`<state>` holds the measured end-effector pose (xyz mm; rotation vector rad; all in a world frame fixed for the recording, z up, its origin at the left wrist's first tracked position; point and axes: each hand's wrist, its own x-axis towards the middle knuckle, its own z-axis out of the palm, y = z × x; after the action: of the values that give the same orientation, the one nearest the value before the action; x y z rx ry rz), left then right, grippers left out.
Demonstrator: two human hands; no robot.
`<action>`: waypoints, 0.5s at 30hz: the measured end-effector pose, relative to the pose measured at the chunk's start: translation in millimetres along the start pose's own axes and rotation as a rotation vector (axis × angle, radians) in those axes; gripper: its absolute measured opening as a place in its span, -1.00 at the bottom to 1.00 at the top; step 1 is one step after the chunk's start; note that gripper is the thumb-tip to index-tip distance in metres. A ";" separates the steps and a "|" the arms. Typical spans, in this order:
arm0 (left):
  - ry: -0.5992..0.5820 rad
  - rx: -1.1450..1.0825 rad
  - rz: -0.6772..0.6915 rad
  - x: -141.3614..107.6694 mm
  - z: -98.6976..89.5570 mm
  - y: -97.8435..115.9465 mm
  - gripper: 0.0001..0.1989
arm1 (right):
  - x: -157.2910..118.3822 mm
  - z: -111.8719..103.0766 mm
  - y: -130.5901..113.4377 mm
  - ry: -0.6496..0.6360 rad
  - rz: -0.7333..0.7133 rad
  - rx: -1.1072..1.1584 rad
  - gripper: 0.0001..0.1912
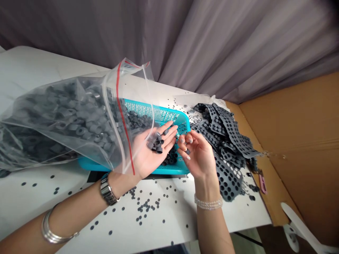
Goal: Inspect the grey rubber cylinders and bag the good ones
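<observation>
Small dark cylinders, the pieces in hand, lie loose on the left hand, which is palm up above the turquoise basket, fingers extended and clasping nothing. The step appears to be a close handling of a few pieces at a time; the next move calls for a level palm and a light fingertip pinch. The right hand, at 3 o'clock from the left, is half closed, fingertips drawn together (a dark bit shows among them, though whether it is gripped cannot be told). The pieces are short, dark grey and variously tilted, some showing a hollow bore. Similar ones fill the clear bag at 10 o'clock from the left palm; perforated sheets lie towards 2 o'clock from the right hand, and flat discs dot the white table towards 6 o'clock from the basket
</observation>
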<state>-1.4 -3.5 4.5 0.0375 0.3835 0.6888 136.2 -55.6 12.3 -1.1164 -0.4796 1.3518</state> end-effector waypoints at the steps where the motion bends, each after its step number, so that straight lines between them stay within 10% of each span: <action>1: 0.001 0.006 -0.004 0.0 -0.1 0.2 -0.45 | -0.8 0.0 0.3 0.024 -0.041 -0.083 -0.69; 9: -0.017 0.062 0.072 0.7 -2.6 5.5 -0.45 | -14.4 1.4 -0.8 -0.114 -0.222 -1.222 -0.90; 15: 0.020 0.041 0.088 1.7 -2.0 4.5 -0.47 | -17.3 -0.1 8.1 -0.265 -0.198 -1.389 -0.91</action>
<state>-3.7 0.9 2.8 0.0867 0.4169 0.7685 128.2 -72.9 10.9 -1.8820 -1.8314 0.8845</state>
